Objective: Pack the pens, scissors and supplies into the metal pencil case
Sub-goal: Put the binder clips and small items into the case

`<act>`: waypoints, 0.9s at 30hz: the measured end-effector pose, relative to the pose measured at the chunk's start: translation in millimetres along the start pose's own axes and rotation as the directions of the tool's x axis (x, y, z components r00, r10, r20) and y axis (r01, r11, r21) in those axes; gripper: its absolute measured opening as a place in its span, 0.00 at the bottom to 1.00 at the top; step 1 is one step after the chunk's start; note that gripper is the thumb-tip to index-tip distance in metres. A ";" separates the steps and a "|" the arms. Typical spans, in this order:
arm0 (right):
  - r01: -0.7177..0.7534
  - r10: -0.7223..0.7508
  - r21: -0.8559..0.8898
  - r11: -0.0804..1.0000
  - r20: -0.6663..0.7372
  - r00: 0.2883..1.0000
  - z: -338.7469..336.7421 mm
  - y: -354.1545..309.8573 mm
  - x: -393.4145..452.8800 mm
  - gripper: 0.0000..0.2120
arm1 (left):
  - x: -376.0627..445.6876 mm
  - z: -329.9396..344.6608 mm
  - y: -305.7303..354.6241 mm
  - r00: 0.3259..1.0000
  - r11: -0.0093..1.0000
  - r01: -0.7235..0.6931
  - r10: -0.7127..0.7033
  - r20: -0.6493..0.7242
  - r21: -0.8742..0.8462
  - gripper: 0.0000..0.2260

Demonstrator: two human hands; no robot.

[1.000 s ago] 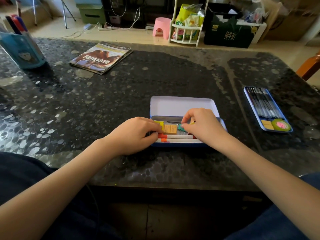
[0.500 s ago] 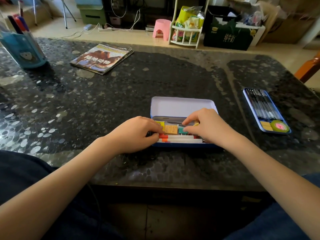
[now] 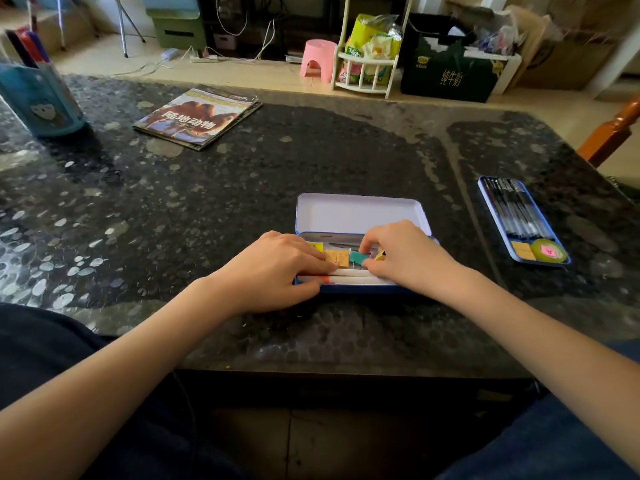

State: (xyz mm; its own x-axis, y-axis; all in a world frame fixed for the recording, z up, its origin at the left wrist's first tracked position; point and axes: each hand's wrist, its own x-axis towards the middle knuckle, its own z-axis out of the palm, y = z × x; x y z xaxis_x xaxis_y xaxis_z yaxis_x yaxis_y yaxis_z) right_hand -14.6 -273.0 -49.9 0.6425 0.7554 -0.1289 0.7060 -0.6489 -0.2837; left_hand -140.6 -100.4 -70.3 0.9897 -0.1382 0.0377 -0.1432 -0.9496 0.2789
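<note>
The blue metal pencil case (image 3: 360, 213) lies open in front of me, lid tipped back. Inside are two white pens (image 3: 360, 279) along the front wall, orange erasers (image 3: 337, 257), a teal clip (image 3: 357, 257), a yellow piece (image 3: 313, 244) and a thin metal tool (image 3: 341, 244). My left hand (image 3: 273, 268) holds the case's left end, fingers lying over the pens and thumb against the front wall. My right hand (image 3: 408, 258) is curled over the right half, and its fingertips pinch the teal clip. The case's right end is hidden under it.
A second blue tray (image 3: 485, 192) at the right holds several black pens, orange erasers and a green tape roll (image 3: 549, 251). A magazine (image 3: 197, 116) and a blue pen holder (image 3: 41, 102) sit far left. A wooden chair (image 3: 613, 133) stands at the right edge.
My left fingers have slid a little to the right over the pens' orange caps. My right hand stays over the teal clip with only small finger movement.
</note>
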 end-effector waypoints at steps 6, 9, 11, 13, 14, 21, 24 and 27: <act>-0.065 0.067 0.064 0.996 -0.036 0.997 5.9 -0.4 -0.8 0.05 | 0.9 1.0 1.1 1.000 1.000 0.000 0.000 -0.010 0.014 0.21; -0.028 0.032 0.034 0.999 -0.118 0.992 5.8 -2.2 -1.1 0.04 | 1.2 1.6 0.5 1.000 1.000 0.004 -0.004 0.003 0.025 0.22; -0.019 0.037 0.097 0.995 -0.186 0.982 2.3 -1.6 -1.1 0.03 | 0.7 1.3 0.8 1.000 0.999 0.008 -0.008 0.017 0.040 0.21; -0.040 0.098 0.236 0.971 -0.241 0.966 -2.7 0.1 -1.7 0.07 | -0.1 1.5 2.0 1.000 0.998 0.023 -0.024 0.020 0.061 0.20; -0.056 0.137 0.298 0.953 -0.258 0.956 -5.6 1.4 -1.9 0.08 | -0.2 2.5 2.6 1.000 0.997 0.026 -0.026 0.006 0.079 0.21; -0.222 0.321 0.656 0.722 -0.033 0.947 -12.1 18.5 -0.7 0.07 | 17.5 12.5 21.4 0.998 0.996 -0.060 0.061 -0.010 0.067 0.23; -0.215 0.330 0.753 0.622 -0.003 0.944 -6.7 19.3 -2.4 0.08 | 15.8 17.5 20.6 0.998 0.998 -0.030 0.027 -0.054 -0.049 0.20; -0.216 0.388 0.772 0.597 -0.042 0.921 0.4 15.7 -1.7 0.07 | 9.9 17.2 16.0 0.973 0.989 0.055 -0.083 -0.215 -0.135 0.22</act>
State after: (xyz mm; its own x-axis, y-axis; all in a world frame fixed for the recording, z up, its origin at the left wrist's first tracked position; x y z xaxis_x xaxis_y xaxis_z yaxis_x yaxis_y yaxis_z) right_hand -4.8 -284.4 -54.5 0.8778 0.4403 -0.1888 0.0527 -0.4803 -0.8755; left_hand -133.2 -121.8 -82.0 0.9755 0.0051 0.2200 -0.0872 -0.9090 0.4076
